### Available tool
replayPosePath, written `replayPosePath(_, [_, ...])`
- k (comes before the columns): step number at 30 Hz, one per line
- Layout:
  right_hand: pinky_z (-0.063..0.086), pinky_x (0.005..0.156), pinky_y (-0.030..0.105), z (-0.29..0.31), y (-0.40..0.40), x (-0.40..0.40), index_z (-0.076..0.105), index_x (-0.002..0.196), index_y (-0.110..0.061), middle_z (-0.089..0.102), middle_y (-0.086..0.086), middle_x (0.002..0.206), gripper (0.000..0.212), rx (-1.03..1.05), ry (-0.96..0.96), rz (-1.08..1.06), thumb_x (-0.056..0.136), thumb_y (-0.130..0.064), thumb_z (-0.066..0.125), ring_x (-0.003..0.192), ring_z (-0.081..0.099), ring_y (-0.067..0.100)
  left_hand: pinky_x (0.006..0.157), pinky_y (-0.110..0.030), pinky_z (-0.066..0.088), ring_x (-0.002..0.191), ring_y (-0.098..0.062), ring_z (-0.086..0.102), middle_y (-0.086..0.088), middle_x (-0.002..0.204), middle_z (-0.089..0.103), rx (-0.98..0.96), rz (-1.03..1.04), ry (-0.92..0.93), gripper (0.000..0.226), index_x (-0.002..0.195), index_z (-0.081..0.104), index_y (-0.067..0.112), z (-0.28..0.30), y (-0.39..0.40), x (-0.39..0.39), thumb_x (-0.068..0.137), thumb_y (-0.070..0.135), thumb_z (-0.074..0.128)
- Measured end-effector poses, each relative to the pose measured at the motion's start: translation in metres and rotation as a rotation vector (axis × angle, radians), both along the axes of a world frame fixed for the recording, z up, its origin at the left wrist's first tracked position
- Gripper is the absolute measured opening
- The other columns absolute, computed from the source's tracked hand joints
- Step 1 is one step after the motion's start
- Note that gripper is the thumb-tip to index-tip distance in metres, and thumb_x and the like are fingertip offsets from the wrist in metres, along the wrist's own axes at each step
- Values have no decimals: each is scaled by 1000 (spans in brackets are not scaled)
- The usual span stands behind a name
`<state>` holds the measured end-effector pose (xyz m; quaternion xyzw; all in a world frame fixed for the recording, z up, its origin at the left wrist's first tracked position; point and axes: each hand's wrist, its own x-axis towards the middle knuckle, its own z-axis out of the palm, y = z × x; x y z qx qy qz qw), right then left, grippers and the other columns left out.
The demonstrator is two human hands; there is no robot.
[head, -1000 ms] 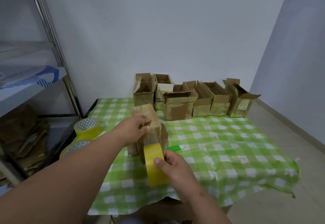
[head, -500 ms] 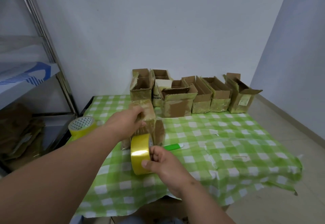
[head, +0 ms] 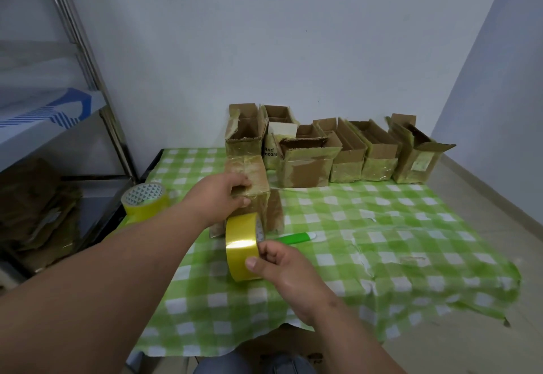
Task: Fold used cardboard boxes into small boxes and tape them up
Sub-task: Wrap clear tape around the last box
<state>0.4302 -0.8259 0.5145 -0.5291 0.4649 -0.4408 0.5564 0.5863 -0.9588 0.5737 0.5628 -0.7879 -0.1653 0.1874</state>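
Observation:
A small brown cardboard box [head: 252,174], shiny with tape, stands on the green checked tablecloth [head: 382,226] in the middle of the table. My left hand [head: 226,197] grips its near top edge, fingers on top and thumb on the front face. My right hand [head: 282,265] holds a yellow tape roll [head: 242,244] on edge just in front of the box, thumb on the roll's outer face. The box's lower front is hidden behind the roll and my left hand.
Several open taped boxes [head: 338,150] line the wall at the back. A green-handled knife [head: 296,238] lies right of the roll. A second yellow tape roll [head: 145,201] sits at the table's left edge. A metal shelf [head: 44,168] with flattened cardboard stands on the left.
My right hand has turned the tape roll and brought it slightly left, closer to the box's front. My left hand keeps its grip on the box top.

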Motion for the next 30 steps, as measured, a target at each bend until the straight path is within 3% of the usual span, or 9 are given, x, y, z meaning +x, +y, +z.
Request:
replayPosePath(4, [44, 78, 33, 5, 1, 2, 63, 93, 0, 60, 5, 83, 33, -28, 10, -1, 85, -31, 66, 81, 54, 16, 112, -32, 36, 135, -12, 46, 14, 144, 52, -17, 23, -16, 47, 133, 60, 32, -2, -3, -1, 87, 33, 72])
replayPosePath(8, [42, 68, 19, 5, 4, -3, 61, 76, -14, 57, -15, 66, 21, -26, 50, -22, 95, -23, 63, 66, 51, 2, 115, -28, 30, 139, -12, 40, 10, 148, 48, -4, -4, 59, 48, 135, 59, 28, -4, -3, -2, 89, 29, 71])
replayPosePath(12, [48, 78, 48, 0, 1, -4, 60, 96, 2, 61, 28, 89, 59, -72, 74, -58, 79, -55, 67, 80, 53, 18, 119, -33, 17, 145, -21, 26, 8, 155, 37, -14, -2, 4, 45, 142, 51, 29, -3, 0, -5, 97, 32, 58])
replayPosePath(15, [44, 78, 41, -3, 2, -8, 56, 100, 6, 53, 38, 100, 78, -70, 76, -77, 72, -65, 67, 82, 51, 20, 116, -35, 18, 134, -25, 25, 3, 148, 32, 12, 82, 85, 47, 144, 44, 38, -3, 10, -5, 99, 30, 54])
replayPosePath(18, [42, 80, 39, -5, 1, -13, 59, 97, 5, 57, 32, 89, 71, -60, 81, -83, 73, -61, 67, 81, 51, 20, 102, -29, 37, 106, -15, 47, -1, 128, 32, -39, 164, 290, 60, 146, 42, 32, -4, 25, -5, 92, 19, 65])
replayPosePath(22, [44, 79, 37, -1, 1, -16, 68, 87, -4, 57, 9, 80, 45, -30, 74, -83, 75, -48, 71, 78, 53, 19, 70, -34, 45, 78, -18, 54, -2, 95, 55, -26, 403, 496, 34, 102, 53, 15, -8, 43, -7, 83, 32, 76])
replayPosePath(24, [47, 80, 39, 1, 1, -17, 70, 85, -6, 59, 12, 79, 32, -29, 64, -82, 80, -38, 72, 78, 55, 20, 70, -36, 49, 78, -22, 58, -3, 86, 61, 125, 407, 591, 36, 92, 56, 12, -16, 48, -8, 81, 40, 76])
replayPosePath(27, [51, 87, 47, 4, 4, -19, 71, 86, -5, 66, 16, 84, 35, -5, 70, -71, 78, -39, 73, 82, 61, 22, 81, -42, 55, 93, -25, 65, -7, 99, 69, 325, 380, 770, 40, 96, 61, 13, -22, 53, -8, 76, 42, 81])
replayPosePath(30, [48, 89, 35, 11, 3, -27, 76, 84, -11, 73, 1, 88, 33, 12, 63, -151, 76, -41, 68, 90, 66, 17, 83, -37, 53, 93, -23, 65, -7, 100, 71, 419, 362, 858, 33, 98, 65, 10, -24, 58, -9, 79, 31, 81])
